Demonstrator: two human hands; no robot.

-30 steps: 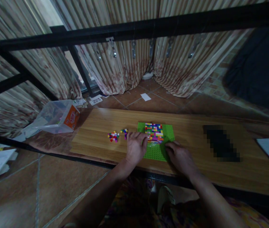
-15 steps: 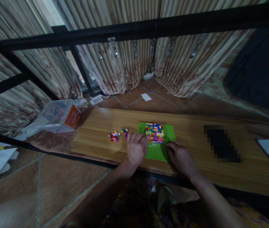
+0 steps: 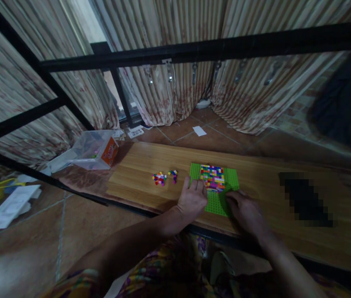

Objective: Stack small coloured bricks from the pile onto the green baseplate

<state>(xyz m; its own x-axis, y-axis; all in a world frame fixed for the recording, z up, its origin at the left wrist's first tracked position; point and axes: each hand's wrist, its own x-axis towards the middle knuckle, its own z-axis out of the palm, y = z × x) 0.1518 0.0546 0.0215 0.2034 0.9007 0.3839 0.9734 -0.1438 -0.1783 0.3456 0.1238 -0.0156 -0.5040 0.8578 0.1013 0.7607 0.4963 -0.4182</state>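
Note:
On the wooden table lies a green studded baseplate (image 3: 215, 205). Toy bricks (image 3: 212, 179) in many colours cover its upper middle part as a dense block. My left hand (image 3: 193, 196) is closed over the plate's left edge, fingers bent, with the thumb hidden. At the plate's lower right, my right hand (image 3: 245, 209) has its fingers pressed together just below the block's corner; whatever they pinch is too small to make out. Left of the plate, loose bricks lie in a pile (image 3: 159, 178), with a smaller curved group (image 3: 173, 176) beside it.
A clear plastic box (image 3: 91, 151) with an orange label stands beyond the table's left end. To the right, a dark pixelated patch (image 3: 307, 200) covers part of the wooden table (image 3: 262, 182). A black metal bar (image 3: 175, 54) crosses in front of the curtains.
The whole view has shifted, so the table appears further right and slightly lower. My left hand has uncovered more of the small brick group. Both hands stay at the baseplate.

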